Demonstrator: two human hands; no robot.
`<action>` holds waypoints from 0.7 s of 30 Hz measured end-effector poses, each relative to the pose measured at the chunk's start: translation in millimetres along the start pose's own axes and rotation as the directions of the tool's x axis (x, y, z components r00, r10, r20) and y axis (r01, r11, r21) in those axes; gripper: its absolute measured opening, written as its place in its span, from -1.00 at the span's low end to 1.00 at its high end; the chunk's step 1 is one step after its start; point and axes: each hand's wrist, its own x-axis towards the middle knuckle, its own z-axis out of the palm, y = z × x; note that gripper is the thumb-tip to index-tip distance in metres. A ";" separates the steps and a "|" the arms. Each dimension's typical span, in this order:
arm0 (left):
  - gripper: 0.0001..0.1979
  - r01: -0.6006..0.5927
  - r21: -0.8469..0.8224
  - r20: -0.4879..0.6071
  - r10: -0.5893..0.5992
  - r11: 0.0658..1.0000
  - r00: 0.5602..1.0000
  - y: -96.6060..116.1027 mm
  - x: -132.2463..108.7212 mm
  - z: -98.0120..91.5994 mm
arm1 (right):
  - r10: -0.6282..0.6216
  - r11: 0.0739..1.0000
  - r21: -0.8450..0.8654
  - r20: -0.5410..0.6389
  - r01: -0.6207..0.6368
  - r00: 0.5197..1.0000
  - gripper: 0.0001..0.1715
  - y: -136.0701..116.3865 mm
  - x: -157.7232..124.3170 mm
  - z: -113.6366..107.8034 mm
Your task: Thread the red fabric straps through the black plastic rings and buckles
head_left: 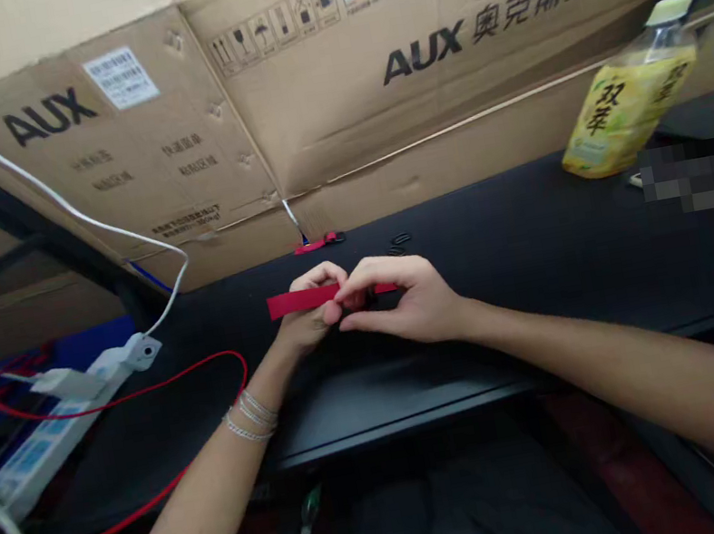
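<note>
Both hands meet above the front part of a black table [378, 387]. My left hand [314, 316] is closed on a flat red strap [301, 302], whose loose end points left past the thumb. Thumb and index finger of my right hand [406, 290] close on the same strap near its middle. A short piece of red shows beyond the right index finger. Something small and dark sits on the strap between the hands, mostly hidden by fingers. Behind the hands lie another red strap [318, 242] with a black fitting and a few small black hooks or buckles [400, 244].
Large AUX cardboard boxes [317, 117] wall off the table's back. At the right stands a yellow-labelled drink bottle [629, 104]. A white power strip [50, 450], a white cable [61, 199] and a red cable [131, 518] run along the left.
</note>
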 end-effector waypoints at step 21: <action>-0.48 -0.101 0.193 -0.253 0.149 0.976 0.956 -1.4 1.1 2.6 | -0.087 0.981 -0.190 -0.209 0.047 0.974 -0.84 4.1 -3.8 7.8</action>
